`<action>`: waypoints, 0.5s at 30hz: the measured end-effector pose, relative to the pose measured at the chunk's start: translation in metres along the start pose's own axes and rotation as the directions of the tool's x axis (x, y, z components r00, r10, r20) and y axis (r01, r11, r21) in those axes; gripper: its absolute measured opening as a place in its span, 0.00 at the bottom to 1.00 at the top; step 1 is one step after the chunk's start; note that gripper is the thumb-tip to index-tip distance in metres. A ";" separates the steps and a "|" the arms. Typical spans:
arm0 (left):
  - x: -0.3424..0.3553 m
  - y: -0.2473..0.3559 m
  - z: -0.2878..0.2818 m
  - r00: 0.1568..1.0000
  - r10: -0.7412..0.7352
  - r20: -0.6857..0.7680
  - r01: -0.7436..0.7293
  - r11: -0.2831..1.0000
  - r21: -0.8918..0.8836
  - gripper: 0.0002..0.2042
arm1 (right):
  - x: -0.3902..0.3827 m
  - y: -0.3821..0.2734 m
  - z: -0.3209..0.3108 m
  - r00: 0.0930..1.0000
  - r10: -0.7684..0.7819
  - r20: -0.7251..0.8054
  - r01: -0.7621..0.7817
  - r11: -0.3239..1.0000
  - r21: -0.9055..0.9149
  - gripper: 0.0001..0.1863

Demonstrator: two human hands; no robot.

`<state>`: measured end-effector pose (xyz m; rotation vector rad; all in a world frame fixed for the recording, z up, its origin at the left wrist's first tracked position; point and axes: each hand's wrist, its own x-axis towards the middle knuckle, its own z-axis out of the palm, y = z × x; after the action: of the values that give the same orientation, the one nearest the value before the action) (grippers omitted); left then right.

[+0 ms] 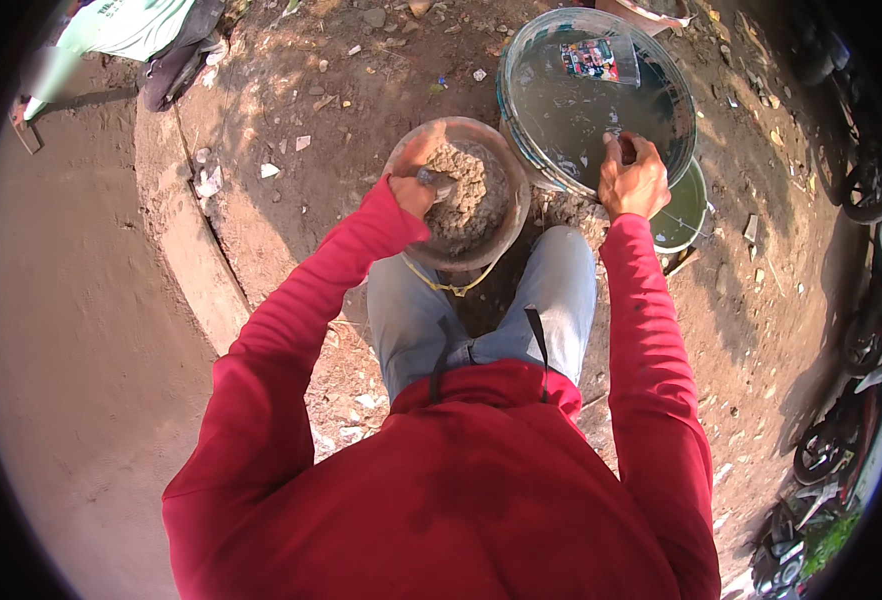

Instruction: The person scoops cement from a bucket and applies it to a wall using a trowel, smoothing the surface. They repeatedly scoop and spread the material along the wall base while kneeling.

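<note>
A round brown bucket (516,205) of wet grey-brown mortar (466,195) stands just in front of my knees. My left hand (414,195) is closed at its left side, over the mortar, around a grey, rounded piece of something, possibly a tool; most of it is hidden. To the right, a large tub (511,120) holds cloudy water. My right hand (633,182) is at the tub's near rim with its fingers curled inward over the water. What they grip, if anything, cannot be made out. A printed plastic piece (599,60) lies at the tub's far side.
A smaller bucket of greenish water (683,205) stands partly behind the large tub. Smooth grey concrete (81,300) with a raised edge (196,260) spans the left. Another person (126,35) is at the top left. Parked motorcycles (831,440) line the right side.
</note>
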<state>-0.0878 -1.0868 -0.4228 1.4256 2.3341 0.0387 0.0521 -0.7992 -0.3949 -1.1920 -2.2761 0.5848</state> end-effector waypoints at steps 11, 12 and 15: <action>0.087 0.011 0.048 0.970 0.190 0.153 -0.197 0.980 0.030 0.06 | -0.006 -0.005 0.002 1.000 0.022 -0.005 -0.022 0.999 0.044 0.13; 0.096 0.014 0.048 0.986 0.063 0.156 -0.068 0.997 0.025 0.07 | -0.005 -0.003 0.003 1.000 0.015 -0.018 -0.015 0.999 0.032 0.13; 0.109 0.003 0.051 0.959 -0.266 0.100 0.271 0.961 -0.043 0.11 | -0.002 -0.006 -0.002 1.000 0.020 -0.006 -0.019 0.999 0.046 0.12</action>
<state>-0.1101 -1.0010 -0.5042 1.0492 2.4070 -0.0376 0.0506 -0.8034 -0.3899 -1.1934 -2.2359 0.6362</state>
